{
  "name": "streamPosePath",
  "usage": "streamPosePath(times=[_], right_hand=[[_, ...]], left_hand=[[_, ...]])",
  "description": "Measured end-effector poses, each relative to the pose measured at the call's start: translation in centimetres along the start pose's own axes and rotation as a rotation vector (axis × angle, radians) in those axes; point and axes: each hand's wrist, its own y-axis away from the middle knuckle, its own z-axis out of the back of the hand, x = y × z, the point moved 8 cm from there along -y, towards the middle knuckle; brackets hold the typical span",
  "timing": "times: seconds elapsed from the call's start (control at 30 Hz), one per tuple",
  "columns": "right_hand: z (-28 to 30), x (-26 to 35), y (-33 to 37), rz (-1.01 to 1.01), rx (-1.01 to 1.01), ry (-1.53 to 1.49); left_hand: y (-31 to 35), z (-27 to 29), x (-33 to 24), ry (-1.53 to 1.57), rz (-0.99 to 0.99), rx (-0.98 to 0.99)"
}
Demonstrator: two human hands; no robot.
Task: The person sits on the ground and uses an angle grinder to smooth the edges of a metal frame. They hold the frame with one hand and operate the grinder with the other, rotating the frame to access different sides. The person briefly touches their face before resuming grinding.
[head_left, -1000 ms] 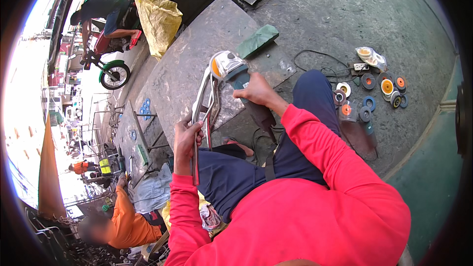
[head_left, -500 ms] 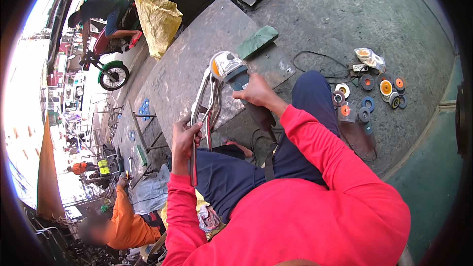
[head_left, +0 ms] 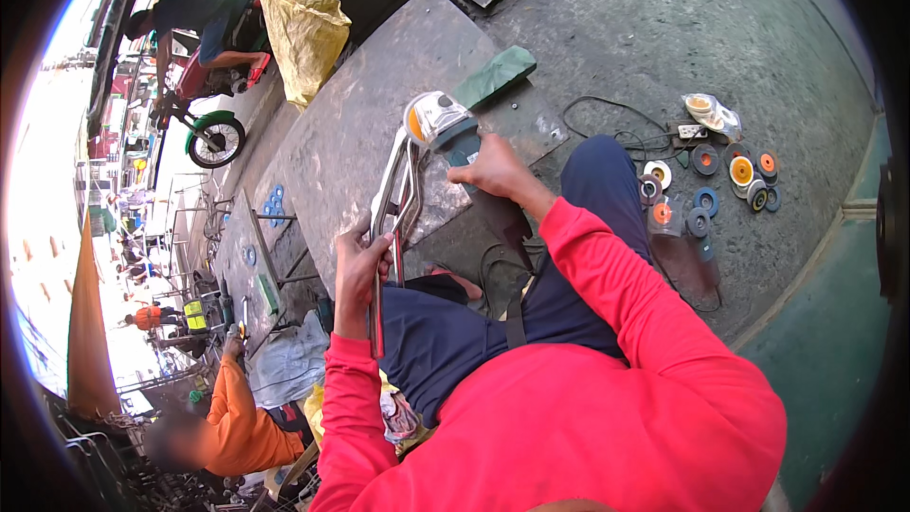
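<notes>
The bent metal tube frame point(head_left: 388, 182) sits in front of me, tilted, its far end above the grey board point(head_left: 332, 166) and its near end over the left thigh. Its bars are shiny, with red along the lower length. My left hand point(head_left: 358, 267) has its grip closed around the tubing partway down, thumb across it. At the frame's far end I have the angle grinder point(head_left: 459, 140), its silver head turned so that the disc point(head_left: 414, 123), yellow-orange in the middle, meets or nearly meets the tube; from up here I can't tell whether they touch. My right hand point(head_left: 498, 171) wraps its grip over the grinder's dark body, thumb pointing left along it.

Just beyond the grinder head, a green block point(head_left: 498, 76) lies at the board's edge. To my right, past the raised knee in navy trousers point(head_left: 602, 194), a black cord point(head_left: 607, 102) loops across the concrete floor point(head_left: 654, 28) toward a white socket strip point(head_left: 691, 131). Loose grinding discs point(head_left: 742, 169) cluster near it, with more in a clear bag point(head_left: 713, 114).

On my far left I see a yellow sack point(head_left: 299, 33), a motorbike point(head_left: 216, 142) with a green fender, and lower down a co-worker in orange point(head_left: 248, 429).
</notes>
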Motion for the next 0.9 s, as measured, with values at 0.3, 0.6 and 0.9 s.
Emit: streamPosePath(times=[0.3, 0.6, 0.9], right_hand=[[0.0, 0.5, 0.1, -0.008, 0.025, -0.001], [0.4, 0.6, 0.2, -0.016, 0.04, 0.027], [1.0, 0.9, 0.2, -0.026, 0.051, 0.044]], left_hand=[[0.2, -0.6, 0.6, 0.01, 0.05, -0.026], [0.6, -1.2, 0.6, 0.007, 0.049, -0.01], [1.0, -1.9, 0.6, 0.013, -0.002, -0.008]])
